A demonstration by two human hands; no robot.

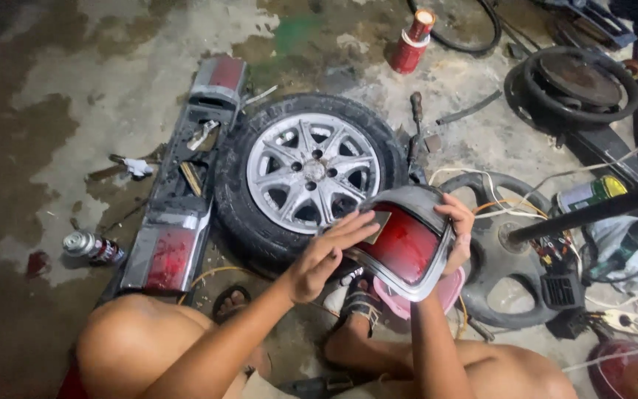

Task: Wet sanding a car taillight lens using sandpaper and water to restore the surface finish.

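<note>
A red car tail light (406, 244) with a grey rim is held up in front of me, over my knees. My right hand (458, 230) grips its right edge. My left hand (328, 251) presses a small brownish square of sandpaper (378, 225) flat against the light's left edge. Just beyond the light, a car wheel (310, 171) with a silver alloy rim lies flat on the concrete floor.
A long rear panel with two red lights (179, 199) lies left of the wheel. A spray can (91, 247) lies at the left, a red can (410, 46) at the back. A steering wheel (503, 251), cables and tools crowd the right side.
</note>
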